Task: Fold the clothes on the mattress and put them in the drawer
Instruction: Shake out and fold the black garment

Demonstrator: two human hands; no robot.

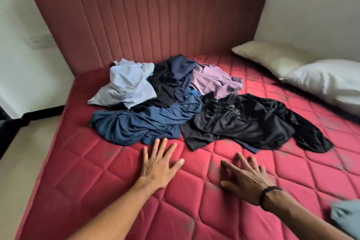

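Observation:
A heap of unfolded clothes lies on the red quilted mattress point(78, 171): a light blue shirt point(124, 84), a dark navy garment point(175, 76), a lilac shirt point(212, 82), a blue top point(144, 122) and a black garment point(251, 122). My left hand point(158, 163) lies flat on the mattress with spread fingers, its fingertips just short of the blue top. My right hand point(245, 175), with a black wristband, hovers or rests on the mattress in front of the black garment, fingers spread. Neither hand holds anything. No drawer is in view.
A padded maroon headboard point(148, 21) stands behind the heap. Two pillows, a beige pillow point(268, 56) and a white pillow point(327, 78), lie at the right. A grey-blue piece of cloth point(346, 218) shows at the bottom right corner. Floor and a wall socket are at the left.

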